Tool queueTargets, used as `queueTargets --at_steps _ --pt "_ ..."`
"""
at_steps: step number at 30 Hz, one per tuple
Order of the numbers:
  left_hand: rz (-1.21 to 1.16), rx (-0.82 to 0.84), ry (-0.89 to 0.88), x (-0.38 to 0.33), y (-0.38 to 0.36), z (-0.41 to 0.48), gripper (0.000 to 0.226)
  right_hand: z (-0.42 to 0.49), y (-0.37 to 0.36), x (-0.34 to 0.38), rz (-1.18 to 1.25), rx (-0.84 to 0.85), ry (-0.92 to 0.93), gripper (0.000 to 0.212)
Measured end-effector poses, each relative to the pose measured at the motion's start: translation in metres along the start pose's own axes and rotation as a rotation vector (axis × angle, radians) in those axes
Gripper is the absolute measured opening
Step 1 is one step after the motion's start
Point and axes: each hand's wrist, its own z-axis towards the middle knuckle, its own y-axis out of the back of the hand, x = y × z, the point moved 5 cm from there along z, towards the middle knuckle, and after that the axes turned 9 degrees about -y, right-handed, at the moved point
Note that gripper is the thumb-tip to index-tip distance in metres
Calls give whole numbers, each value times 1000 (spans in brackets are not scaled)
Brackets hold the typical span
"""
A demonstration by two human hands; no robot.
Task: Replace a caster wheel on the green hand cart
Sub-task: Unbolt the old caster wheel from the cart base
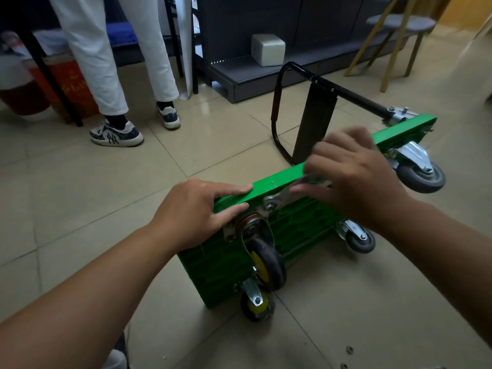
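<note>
The green hand cart [300, 225] stands on its side on the tiled floor, underside towards me. My left hand [197, 211] grips its upper near corner, fingers over the edge, just above a black caster wheel with a yellow hub [265, 262]. My right hand [354, 179], blurred, holds a metal wrench [282, 195] whose end sits on a bolt of that caster's mounting plate. A second yellow-hubbed caster [257, 304] sits at the bottom corner. Two grey casters [360, 239] [422, 177] are on the far end. The black folded handle [314, 107] lies behind.
A person in white trousers and sneakers [117, 133] stands at the left. A dark low shelf base [255, 73] with a white box [267, 49] is behind the cart. A wooden stool [399, 35] is at the right. Small nuts [349, 349] lie on the floor near me.
</note>
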Motion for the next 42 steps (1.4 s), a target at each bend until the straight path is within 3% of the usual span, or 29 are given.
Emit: queueTargets --at_steps 6,8,10,25,34,38,42 --pt "-9 -6 9 2 -1 0 37 -100 -63 -1 1145 -227 -1290 38" --pt "-16 2 11 3 -2 0 38 -123 -96 25 1283 -266 -1530 39" --pt "-32 3 11 4 -2 0 43 -133 -117 47 1352 -313 -1630 37" --pt "-59 2 4 4 0 1 44 -109 -163 88 1434 -79 -1325 37" --pt "-36 -19 12 5 0 0 40 -111 -169 82 1429 -55 -1406 43" --pt "-40 -12 9 5 1 2 43 -102 -158 58 1316 -42 -1314 34" --pt "-36 -13 -3 4 0 2 42 -94 -146 22 1062 93 -1142 29"
